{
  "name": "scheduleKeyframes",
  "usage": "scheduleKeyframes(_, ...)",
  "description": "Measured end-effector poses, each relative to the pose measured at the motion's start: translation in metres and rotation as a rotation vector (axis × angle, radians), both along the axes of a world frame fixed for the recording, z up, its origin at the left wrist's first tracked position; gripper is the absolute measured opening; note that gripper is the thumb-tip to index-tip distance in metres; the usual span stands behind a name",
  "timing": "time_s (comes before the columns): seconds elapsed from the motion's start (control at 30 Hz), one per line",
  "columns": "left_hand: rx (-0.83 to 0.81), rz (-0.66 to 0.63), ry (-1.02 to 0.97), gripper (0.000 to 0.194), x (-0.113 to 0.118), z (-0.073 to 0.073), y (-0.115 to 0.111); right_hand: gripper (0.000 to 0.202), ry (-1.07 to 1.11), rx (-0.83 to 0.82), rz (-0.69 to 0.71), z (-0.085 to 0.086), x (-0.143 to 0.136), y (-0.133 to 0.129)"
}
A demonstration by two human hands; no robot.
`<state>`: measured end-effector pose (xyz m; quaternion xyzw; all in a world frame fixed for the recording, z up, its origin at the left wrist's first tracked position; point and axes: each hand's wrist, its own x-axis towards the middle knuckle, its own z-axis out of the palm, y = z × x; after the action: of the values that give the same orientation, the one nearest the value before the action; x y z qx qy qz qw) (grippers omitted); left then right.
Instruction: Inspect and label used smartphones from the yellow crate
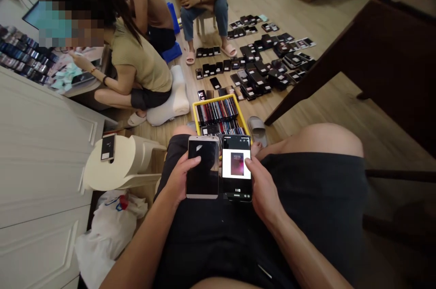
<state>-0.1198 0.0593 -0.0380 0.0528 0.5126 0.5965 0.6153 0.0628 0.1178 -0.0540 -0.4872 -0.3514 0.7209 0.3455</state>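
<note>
My left hand (180, 175) is closed around a smartphone with a pale frame (203, 171), its screen dark and its thumb side resting on the glass. In my right hand (262, 184) is a black smartphone (236, 189) with a lit screen that displays a picture of a phone reading 10:16. Both phones are upright side by side above my lap, close together. Just beyond them on the floor stands a yellow crate (242, 114) packed with rows of phones on edge.
Many phones (259, 77) lie in rows and stacks across the floor ahead. A cream stool (98, 175) at left carries one phone (108, 147); a white plastic bag (112, 221) sits below. A dark wooden chair (384, 75) is at right. Other people (143, 62) sit ahead.
</note>
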Motion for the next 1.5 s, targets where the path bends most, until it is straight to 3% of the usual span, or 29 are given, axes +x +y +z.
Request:
scheduleKeyframes(0.43,-0.021,0.018,0.025,0.044,0.0,0.002,0.001,0.049,0.031,-0.008,-0.016,-0.004,0.002,0.0)
scheduleKeyframes(0.83,0.021,-0.003,-0.002,0.042,-0.003,-0.009,-0.002,0.057,-0.025,0.044,0.01,-0.009,0.002,0.0)
scheduleKeyframes(1.5,0.033,0.008,0.003,0.039,-0.002,-0.005,0.0,0.054,-0.013,-0.009,-0.029,-0.017,0.003,-0.001)
